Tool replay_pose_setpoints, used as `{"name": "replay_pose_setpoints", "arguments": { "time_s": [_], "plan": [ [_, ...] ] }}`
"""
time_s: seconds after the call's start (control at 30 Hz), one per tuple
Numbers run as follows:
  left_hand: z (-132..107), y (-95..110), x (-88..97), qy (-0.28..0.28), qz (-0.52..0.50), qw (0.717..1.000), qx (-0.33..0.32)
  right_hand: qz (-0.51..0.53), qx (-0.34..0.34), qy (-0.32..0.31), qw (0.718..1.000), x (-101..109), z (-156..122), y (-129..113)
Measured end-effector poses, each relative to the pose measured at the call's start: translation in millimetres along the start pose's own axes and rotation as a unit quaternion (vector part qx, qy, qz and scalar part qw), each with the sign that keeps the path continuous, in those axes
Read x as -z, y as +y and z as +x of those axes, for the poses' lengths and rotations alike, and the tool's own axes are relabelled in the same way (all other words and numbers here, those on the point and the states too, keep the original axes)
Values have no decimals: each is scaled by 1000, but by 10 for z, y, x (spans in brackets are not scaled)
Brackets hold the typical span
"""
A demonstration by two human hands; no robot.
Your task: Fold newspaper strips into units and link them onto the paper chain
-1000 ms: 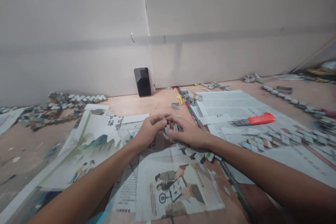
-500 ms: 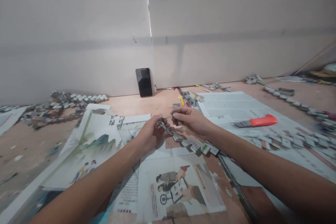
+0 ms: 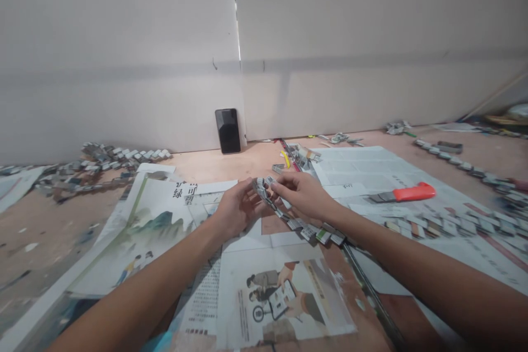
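Chains of folded paper (image 3: pixel 111 157) lie heaped at the left, near the foot of the white wall (image 3: pixel 124 38) that bounds the table (image 3: pixel 193 162) behind. Printed sheets (image 3: pixel 160 231) spread rightward; beyond them a dark phone (image 3: pixel 228 131) leans upright against the wall. The left hand (image 3: pixel 237 209) curls its fingers around the upper end of a folded-paper chain (image 3: pixel 295 224), which slopes down rightward to the right forearm. The right hand (image 3: pixel 303 195) pinches a small folded piece (image 3: pixel 269 180) at that end. Tabletop and a yellow strip (image 3: pixel 285 158) show between hands and wall. Farther right, a red-handled cutter (image 3: pixel 412 193) lies near another chain (image 3: pixel 454 224).
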State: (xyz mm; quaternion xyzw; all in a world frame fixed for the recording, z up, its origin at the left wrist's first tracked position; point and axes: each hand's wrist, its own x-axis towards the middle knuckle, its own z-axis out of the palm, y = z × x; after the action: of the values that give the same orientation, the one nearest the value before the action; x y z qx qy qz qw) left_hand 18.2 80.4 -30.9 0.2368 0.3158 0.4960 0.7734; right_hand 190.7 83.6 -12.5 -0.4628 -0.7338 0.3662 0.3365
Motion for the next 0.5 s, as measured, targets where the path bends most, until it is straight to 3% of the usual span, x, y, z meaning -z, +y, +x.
{"name": "replay_pose_setpoints", "arguments": {
  "time_s": [0.13,0.33,0.5],
  "plan": [
    [25,-31,37,-25,7,1000,-7,-96,77,39,992,31,-2,-40],
    [35,-55,39,-31,23,999,-24,-119,74,26,990,18,-20,-94],
    [40,-62,77,-91,65,993,-40,-168,76,55,981,6,-20,-90]
  ]
}}
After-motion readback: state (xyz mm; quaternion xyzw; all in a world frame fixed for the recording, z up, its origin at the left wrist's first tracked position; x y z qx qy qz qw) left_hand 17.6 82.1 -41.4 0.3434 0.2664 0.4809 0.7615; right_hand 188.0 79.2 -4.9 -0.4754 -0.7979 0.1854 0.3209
